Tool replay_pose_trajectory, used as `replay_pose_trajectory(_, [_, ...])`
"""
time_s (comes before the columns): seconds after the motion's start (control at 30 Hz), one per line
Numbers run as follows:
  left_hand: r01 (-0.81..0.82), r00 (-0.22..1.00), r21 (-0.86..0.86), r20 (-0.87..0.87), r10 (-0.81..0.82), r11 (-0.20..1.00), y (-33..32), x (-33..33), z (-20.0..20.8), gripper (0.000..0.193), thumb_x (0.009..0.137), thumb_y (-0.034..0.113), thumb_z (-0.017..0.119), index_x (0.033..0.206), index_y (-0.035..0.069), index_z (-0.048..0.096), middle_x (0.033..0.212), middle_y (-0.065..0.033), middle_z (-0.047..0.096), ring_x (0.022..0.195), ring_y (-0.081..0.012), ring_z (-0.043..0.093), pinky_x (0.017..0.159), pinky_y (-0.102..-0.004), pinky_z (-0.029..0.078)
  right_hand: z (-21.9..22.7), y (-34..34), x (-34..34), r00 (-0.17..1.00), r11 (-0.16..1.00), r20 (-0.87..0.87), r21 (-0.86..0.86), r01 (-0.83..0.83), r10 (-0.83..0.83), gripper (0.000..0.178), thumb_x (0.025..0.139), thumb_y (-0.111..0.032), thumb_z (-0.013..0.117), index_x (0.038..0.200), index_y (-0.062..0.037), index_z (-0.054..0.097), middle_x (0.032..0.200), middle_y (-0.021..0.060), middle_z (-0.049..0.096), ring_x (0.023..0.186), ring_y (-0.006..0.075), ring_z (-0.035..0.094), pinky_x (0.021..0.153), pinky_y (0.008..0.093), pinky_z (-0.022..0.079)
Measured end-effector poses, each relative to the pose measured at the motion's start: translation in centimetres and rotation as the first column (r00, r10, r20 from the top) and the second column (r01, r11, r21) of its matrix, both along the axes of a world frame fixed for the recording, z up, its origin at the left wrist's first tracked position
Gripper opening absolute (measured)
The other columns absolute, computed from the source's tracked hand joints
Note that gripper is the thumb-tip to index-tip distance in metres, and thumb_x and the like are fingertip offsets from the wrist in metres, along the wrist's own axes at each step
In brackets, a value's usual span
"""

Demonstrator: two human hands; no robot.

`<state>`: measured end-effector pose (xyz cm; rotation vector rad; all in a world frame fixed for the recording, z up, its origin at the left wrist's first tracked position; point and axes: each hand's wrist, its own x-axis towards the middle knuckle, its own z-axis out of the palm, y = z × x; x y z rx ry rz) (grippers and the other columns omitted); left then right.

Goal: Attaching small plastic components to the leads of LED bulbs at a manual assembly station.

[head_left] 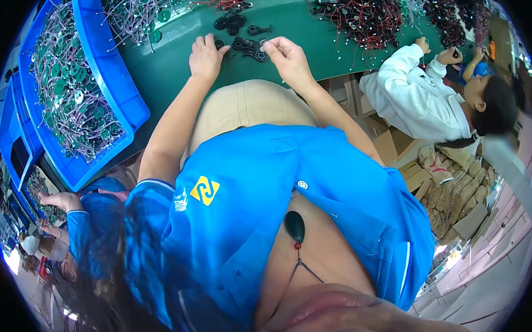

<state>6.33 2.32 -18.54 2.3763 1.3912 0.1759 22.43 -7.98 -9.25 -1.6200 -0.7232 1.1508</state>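
Note:
My left hand (205,59) rests on the green table with its fingers curled and the thumb bent toward them. A small black part (219,43) shows between its thumb and fingertips. My right hand (287,58) is closed in a pinch, thumb against forefinger, at the end of a small dark piece (262,43) whose exact form is partly hidden. Between the two hands lie several black ring-ended plastic parts (246,46). Farther back are another such part (260,30) and a loose cluster of black parts (230,22).
A blue bin (134,106) full of green discs with wires stands at the left. More wired discs (144,17) and piles of red and black wires (360,13) cover the back of the green table (174,105). At the right a co-worker in a white top (414,94) sits beside cardboard boxes (390,146).

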Motion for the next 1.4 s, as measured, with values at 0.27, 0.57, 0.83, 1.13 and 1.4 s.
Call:
replay_pose_trajectory(0.27, [-0.068,0.998,-0.095,-0.001,0.068,0.993,-0.5,0.4,-1.4,0.038,0.075,0.028,0.068,0.097,0.005,0.048,0.097,-0.0173,0.050,0.093,-0.0343,0.052,0.072,-0.0421,0.048,-0.2,-0.8,-0.8,0.996,0.998,0.081,-0.055,-0.024,0.028,0.016,0.085,-0.015,0.060,0.079,-0.0006,0.057,0.060,-0.0041,0.052,0.053,0.0012,0.041,0.047,0.0195,0.033])
replay_pose_trajectory(0.57, [0.124,0.990,0.052,0.065,-0.127,0.991,-1.7,-0.4,0.5,0.038,0.074,0.028,0.067,0.105,0.011,0.051,0.095,-0.0135,0.047,0.091,-0.0297,0.051,0.069,-0.0374,0.049,-0.4,-1.3,-1.1,0.996,0.999,0.084,-0.038,-0.030,0.033,0.014,0.086,-0.015,0.060,0.080,-0.0025,0.056,0.058,-0.0068,0.048,0.052,0.0000,0.036,0.045,0.0196,0.027])
replay_pose_trajectory(0.83, [0.332,0.943,0.018,0.024,-0.333,0.943,-1.2,-1.3,-0.7,0.029,0.076,0.023,0.064,0.100,0.015,0.049,0.097,-0.0138,0.047,0.088,-0.0297,0.052,0.066,-0.0376,0.049,-0.3,-1.4,-1.1,0.997,0.999,0.062,-0.030,-0.034,0.036,0.012,0.087,-0.015,0.059,0.082,-0.0034,0.056,0.061,-0.0079,0.049,0.053,-0.0007,0.036,0.046,0.0183,0.025])
replay_pose_trajectory(1.13, [0.415,0.874,-0.434,0.435,-0.217,0.799,-2.5,-1.7,8.9,0.031,0.081,-0.005,0.051,0.112,0.001,0.048,0.104,-0.0175,0.052,0.068,-0.0209,0.057,0.061,-0.0310,0.047,0.4,-1.0,-2.2,0.975,0.989,0.175,0.033,-0.141,0.134,0.020,0.087,-0.022,0.057,0.082,-0.0024,0.057,0.057,0.0007,0.052,0.050,0.0061,0.043,0.047,0.0258,0.034])
replay_pose_trajectory(1.4, [0.133,0.961,-0.615,0.273,0.051,0.777,-2.3,-3.1,12.8,0.032,0.083,-0.004,0.050,0.114,0.002,0.045,0.078,-0.0123,0.060,0.063,-0.0155,0.058,0.059,-0.0273,0.048,4.4,-1.7,-3.7,0.856,0.964,0.471,0.043,-0.263,0.213,0.017,0.084,-0.022,0.057,0.078,-0.0061,0.057,0.057,0.0081,0.055,0.049,0.0208,0.054,0.046,0.0330,0.038])
